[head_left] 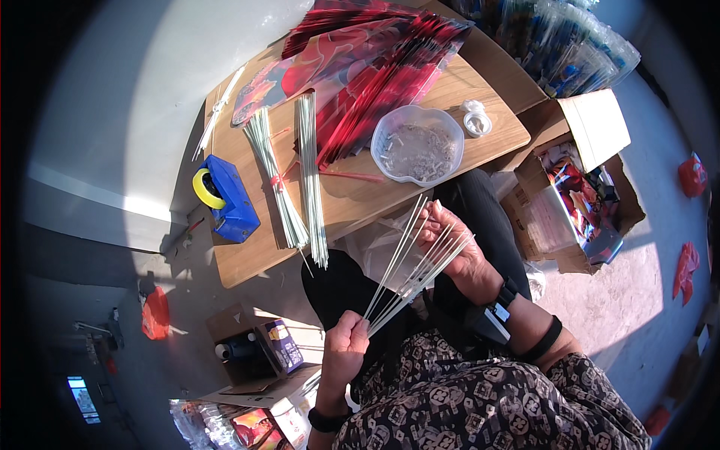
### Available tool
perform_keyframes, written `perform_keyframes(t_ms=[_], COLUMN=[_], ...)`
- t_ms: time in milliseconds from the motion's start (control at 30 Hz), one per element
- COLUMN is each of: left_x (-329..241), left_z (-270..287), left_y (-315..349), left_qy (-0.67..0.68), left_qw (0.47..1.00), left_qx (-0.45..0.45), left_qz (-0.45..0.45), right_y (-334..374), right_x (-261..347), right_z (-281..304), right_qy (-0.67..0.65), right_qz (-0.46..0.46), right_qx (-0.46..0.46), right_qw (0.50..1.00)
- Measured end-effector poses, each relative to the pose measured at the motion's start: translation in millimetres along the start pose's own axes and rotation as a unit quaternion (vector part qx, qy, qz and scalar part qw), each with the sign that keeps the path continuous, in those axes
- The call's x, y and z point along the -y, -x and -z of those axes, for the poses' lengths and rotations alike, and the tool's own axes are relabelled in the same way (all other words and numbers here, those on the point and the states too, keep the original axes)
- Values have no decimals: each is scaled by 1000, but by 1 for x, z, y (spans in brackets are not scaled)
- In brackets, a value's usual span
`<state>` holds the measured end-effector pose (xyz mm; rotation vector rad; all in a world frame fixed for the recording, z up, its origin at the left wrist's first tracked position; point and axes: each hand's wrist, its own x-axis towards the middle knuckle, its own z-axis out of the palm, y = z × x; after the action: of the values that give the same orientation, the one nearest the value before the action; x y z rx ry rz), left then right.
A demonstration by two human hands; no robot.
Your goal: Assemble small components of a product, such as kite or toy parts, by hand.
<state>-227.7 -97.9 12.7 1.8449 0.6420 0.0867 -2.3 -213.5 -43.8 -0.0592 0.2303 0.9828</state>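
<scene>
Above my lap, a fanned bunch of thin white sticks (401, 279) runs between my two hands. My left hand (346, 341) is closed around their gathered lower ends. Up at the spread ends, my right hand (459, 251) has its fingers curled, with sticks lying across the palm and between the fingers. On the wooden table (247, 259) beyond lie two bundles of similar sticks: one bundle (274, 176) has a red tie round it, and the other bundle (309, 176) lies just to its right. Nearest my right hand stands a clear plastic tub (418, 146) holding small pale pieces.
A blue tape dispenser (229, 199) sits at the table's left edge. Red printed sheets (375, 75) are piled at the back. To the right, an open cardboard box (574, 187) holds colourful packets. Another box (251, 349) stands on the floor at lower left.
</scene>
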Motion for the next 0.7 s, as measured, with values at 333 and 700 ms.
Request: perform_keyframes(t_ms=[333,700], left_x=[2,-2], left_z=[0,-1], left_y=[1,0], left_qy=[30,53], left_qw=[999,998], left_qx=[4,11], left_qz=[24,37], right_y=[0,0], right_x=[-3,-1], right_z=[-2,2], right_qy=[36,97], right_qz=[33,47], right_qx=[15,63], right_qw=[999,992])
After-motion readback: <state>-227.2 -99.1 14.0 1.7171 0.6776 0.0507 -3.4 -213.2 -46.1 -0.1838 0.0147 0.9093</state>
